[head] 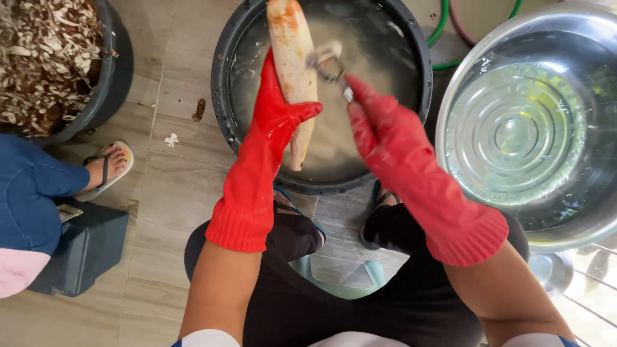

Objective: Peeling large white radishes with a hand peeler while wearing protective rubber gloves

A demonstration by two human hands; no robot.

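Over the black basin (225, 96) of cloudy water, left hand (276, 115) in a red rubber glove was wrapped around a long pale peeled root (292, 58), orange-stained near its top, held upright above the water. Right hand (376, 119), also red-gloved, was closed on the handle of a metal peeler (329, 63), blade touching the root's right side. Steel bowl (578, 218) of clear water stood just right. Tub of peelings (45, 58) sat at far left, near another person's sandalled foot (109, 164).

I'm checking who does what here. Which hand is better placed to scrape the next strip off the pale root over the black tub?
Probably the right hand: it holds the metal peeler against the pale root. The left hand is wrapped around the root, holding it over the black tub.
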